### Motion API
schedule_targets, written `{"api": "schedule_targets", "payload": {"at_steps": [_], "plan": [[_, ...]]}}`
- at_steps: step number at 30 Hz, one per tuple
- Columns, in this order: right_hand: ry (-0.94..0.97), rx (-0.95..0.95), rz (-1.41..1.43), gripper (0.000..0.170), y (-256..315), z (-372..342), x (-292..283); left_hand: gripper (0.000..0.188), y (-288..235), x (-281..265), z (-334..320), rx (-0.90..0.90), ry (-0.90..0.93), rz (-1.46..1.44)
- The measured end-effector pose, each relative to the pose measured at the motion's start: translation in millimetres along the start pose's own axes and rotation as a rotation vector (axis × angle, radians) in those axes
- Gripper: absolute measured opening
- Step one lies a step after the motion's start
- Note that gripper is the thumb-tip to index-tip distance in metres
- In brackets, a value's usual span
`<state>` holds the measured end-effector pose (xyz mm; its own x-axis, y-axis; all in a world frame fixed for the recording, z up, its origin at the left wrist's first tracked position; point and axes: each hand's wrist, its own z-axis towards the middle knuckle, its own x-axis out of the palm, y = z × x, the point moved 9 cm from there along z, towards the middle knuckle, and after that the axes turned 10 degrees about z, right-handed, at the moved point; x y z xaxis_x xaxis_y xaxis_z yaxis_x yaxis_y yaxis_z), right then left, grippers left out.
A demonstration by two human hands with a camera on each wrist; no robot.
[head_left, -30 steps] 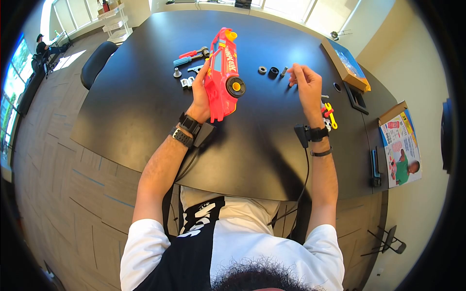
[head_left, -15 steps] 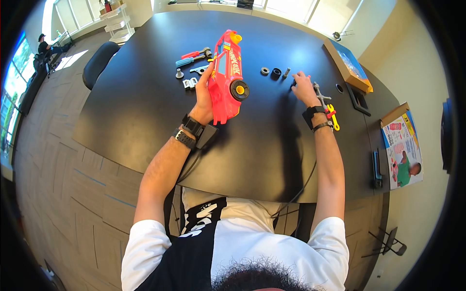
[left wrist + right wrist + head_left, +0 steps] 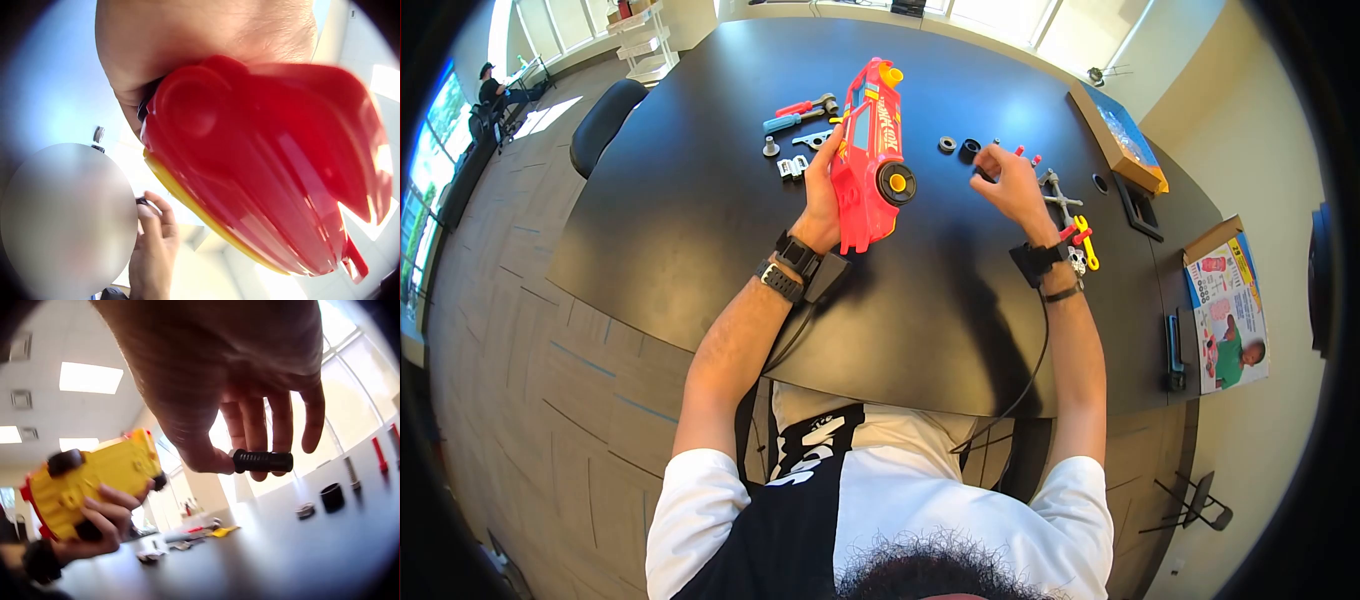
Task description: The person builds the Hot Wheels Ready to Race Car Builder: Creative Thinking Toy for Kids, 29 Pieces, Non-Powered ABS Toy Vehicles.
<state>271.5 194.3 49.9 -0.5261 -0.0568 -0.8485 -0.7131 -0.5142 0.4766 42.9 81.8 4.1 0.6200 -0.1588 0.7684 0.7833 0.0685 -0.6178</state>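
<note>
The left hand (image 3: 821, 190) grips a red toy car (image 3: 870, 150) with a black wheel (image 3: 896, 183), held above the table. In the right wrist view the car's yellow underside (image 3: 103, 484) faces the camera. To its right, the right hand (image 3: 1015, 190) pinches a small black ribbed cylinder (image 3: 265, 462) between thumb and fingers, above the table and apart from the car. Beyond that hand stand a grey ring (image 3: 947, 145), a black ring (image 3: 969, 149) and a grey bolt (image 3: 352, 473). In the left wrist view the car's red body (image 3: 250, 169) fills much of the picture.
Left of the car lie a blue-handled tool (image 3: 781, 123), a red-handled tool (image 3: 795, 107), a grey peg (image 3: 771, 147) and white-grey parts (image 3: 792, 167). At right are a yellow wrench (image 3: 1086, 243), a grey cross-shaped piece (image 3: 1060, 198), an open box (image 3: 1118, 135) and a printed box (image 3: 1228, 305).
The right hand has lifted from the table near the bolt and moved left toward the car, a black piece now in its fingers. The left hand holds the car almost unmoved.
</note>
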Motion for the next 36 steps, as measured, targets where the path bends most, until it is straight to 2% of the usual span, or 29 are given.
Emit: {"api": "schedule_targets", "payload": {"at_steps": [2,3,5,6,8,15,21,25,27,28,30,33,34,36], "plan": [[-0.134,-0.228,0.485,0.028,39.4,-14.0,-17.5,0.057,0.4,-0.2,-0.7,0.005,-0.008,0.007],[-0.138,-0.225,0.486,0.028,53.3,-22.6,-21.3,0.057,0.5,-0.7,-0.8,0.009,-0.018,0.014],[-0.007,-0.257,0.984,0.022,92.4,-41.6,-28.4,0.057,-0.2,0.0,-0.8,0.019,-0.014,0.033],[-0.012,-0.253,0.985,0.022,101.9,-47.9,-32.7,0.056,-0.8,0.4,-1.2,0.032,-0.012,0.050],[0.022,-0.368,1.031,0.021,124.0,-60.2,-40.2,0.056,1.0,-0.1,-1.0,0.019,-0.001,0.050],[0.095,-0.403,1.133,0.026,137.6,-65.4,-18.6,0.059,2.5,5.8,-2.2,0.004,-0.002,0.074],[0.044,-0.421,1.082,0.026,140.7,-70.3,-23.2,0.059,3.2,5.6,-0.8,-0.004,0.011,0.070],[0.075,-0.420,0.990,0.022,147.5,-73.0,-20.1,0.058,2.2,8.3,-1.2,0.007,0.011,0.067],[0.035,-0.464,0.686,0.020,154.6,-76.1,-21.2,0.057,1.4,8.2,-0.8,0.012,0.023,0.067],[0.036,-0.464,0.686,0.020,156.3,-76.6,-23.3,0.057,2.6,8.3,-1.0,-0.003,0.042,0.068],[-0.113,-0.608,0.254,0.020,170.2,-86.0,-33.5,0.057,5.1,7.7,-1.1,-0.018,0.060,0.068],[-0.192,-0.590,0.112,0.024,172.2,-89.9,-37.5,0.057,2.7,9.8,-0.8,0.000,0.053,0.041],[-0.192,-0.590,0.111,0.024,176.5,-92.0,-37.1,0.057,1.5,10.1,-0.8,0.006,0.044,0.040],[-0.171,-0.651,0.383,0.025,187.5,-98.8,-40.3,0.057,1.0,8.6,-1.4,0.012,0.034,0.038]]}}
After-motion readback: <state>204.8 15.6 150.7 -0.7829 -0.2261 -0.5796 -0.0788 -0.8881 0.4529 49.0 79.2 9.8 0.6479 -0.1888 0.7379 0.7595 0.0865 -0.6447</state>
